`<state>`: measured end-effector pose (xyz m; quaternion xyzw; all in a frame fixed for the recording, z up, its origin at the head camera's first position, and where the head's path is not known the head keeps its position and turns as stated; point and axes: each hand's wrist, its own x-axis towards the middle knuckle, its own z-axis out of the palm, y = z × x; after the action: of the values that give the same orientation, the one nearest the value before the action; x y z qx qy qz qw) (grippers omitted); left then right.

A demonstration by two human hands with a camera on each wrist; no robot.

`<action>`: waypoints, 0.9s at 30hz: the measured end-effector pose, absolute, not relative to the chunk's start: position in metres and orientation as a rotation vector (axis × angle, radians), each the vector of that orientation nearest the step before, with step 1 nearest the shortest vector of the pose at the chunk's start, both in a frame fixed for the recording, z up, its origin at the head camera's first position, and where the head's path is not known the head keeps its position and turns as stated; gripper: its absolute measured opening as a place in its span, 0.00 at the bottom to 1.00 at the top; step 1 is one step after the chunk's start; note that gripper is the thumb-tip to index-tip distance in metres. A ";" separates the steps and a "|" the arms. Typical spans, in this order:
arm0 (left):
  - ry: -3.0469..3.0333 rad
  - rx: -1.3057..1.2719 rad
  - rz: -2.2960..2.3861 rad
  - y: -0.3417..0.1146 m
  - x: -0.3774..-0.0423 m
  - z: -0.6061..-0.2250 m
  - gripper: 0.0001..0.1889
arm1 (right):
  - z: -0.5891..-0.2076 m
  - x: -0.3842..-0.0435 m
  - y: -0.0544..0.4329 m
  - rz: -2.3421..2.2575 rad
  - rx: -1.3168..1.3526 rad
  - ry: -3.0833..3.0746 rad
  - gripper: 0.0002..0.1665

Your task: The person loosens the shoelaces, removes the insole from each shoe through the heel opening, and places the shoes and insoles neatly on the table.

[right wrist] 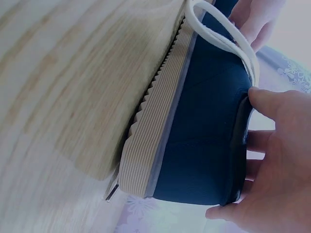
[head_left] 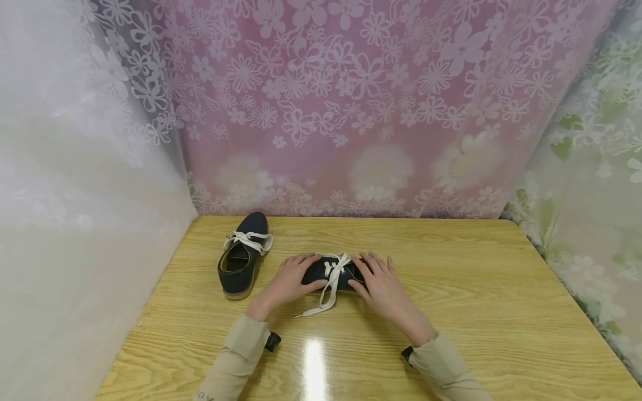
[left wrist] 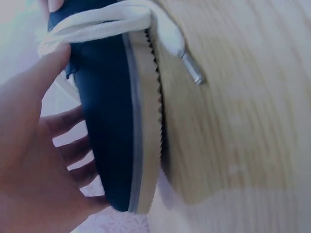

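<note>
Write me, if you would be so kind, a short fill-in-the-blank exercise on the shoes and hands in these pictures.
1. Of the toe and heel, the left hand holds the ____ end of one dark shoe.
2. Of the same two ends, the right hand is at the ____.
3. The laces on both shoes are ____ in colour.
4. In the head view, the other shoe stands on the table to the ____ of both hands.

Missing words: toe; heel; white; left.

Tabletop [head_left: 491,273] passable rightward; held shoe [left wrist: 108,114] blocks centre, other shoe [head_left: 243,259] left; rear clearance uncertain.
</note>
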<state>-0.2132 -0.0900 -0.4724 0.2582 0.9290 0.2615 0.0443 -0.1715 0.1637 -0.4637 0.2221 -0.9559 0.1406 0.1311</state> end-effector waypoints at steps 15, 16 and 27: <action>2.887 0.770 0.777 -0.080 -0.203 -0.476 0.35 | -0.471 -0.169 0.174 0.397 0.685 -2.719 0.34; 2.887 0.768 0.776 -0.079 -0.202 -0.476 0.35 | -0.471 -0.168 0.175 0.394 0.692 -2.712 0.34; 2.915 0.781 0.713 -0.071 -0.191 -0.478 0.36 | -0.470 -0.161 0.182 0.265 0.717 -2.658 0.34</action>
<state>-0.1915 -0.0708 -0.4785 0.2519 0.9398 0.2300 0.0205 -0.1606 0.1820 -0.4704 0.2547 -0.9441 0.0943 0.1868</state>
